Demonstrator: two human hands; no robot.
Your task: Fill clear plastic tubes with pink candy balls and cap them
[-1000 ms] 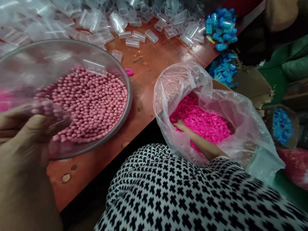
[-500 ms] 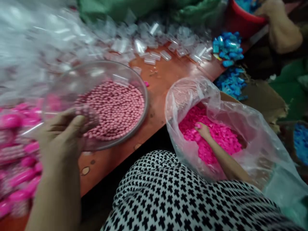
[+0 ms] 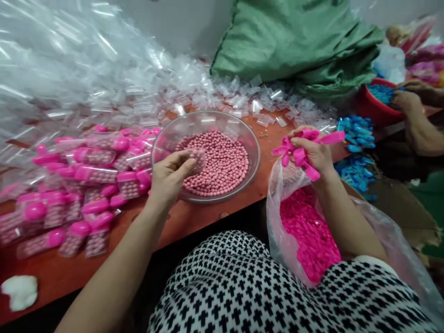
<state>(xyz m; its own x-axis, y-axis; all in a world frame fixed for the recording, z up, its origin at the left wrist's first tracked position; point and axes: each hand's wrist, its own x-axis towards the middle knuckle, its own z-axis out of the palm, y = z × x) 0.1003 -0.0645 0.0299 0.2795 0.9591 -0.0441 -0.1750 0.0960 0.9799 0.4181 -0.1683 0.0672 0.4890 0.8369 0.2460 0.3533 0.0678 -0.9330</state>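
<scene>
My left hand (image 3: 169,175) is closed round a small clear tube (image 3: 196,158) filled with pink beads, held over the near edge of a clear bowl (image 3: 255,159) of pink beads (image 3: 222,162). My right hand (image 3: 312,152) is raised above a plastic bag (image 3: 277,222) and grips a bunch of bright pink caps (image 3: 298,148). More pink caps (image 3: 308,231) fill the bag beside my lap.
Filled tubes with pink caps (image 3: 86,185) lie piled at the left on the red-brown table (image 3: 194,217). Empty clear tubes (image 3: 243,99) spread behind the bowl. A green sack (image 3: 294,41) stands behind them, blue caps (image 3: 354,134) at the right. Another person's hands (image 3: 412,104) reach a red tub (image 3: 367,108).
My right hand has come up out of the bag with a handful of pink caps. The view has lifted and pulled back, showing the filled tubes at the left.
</scene>
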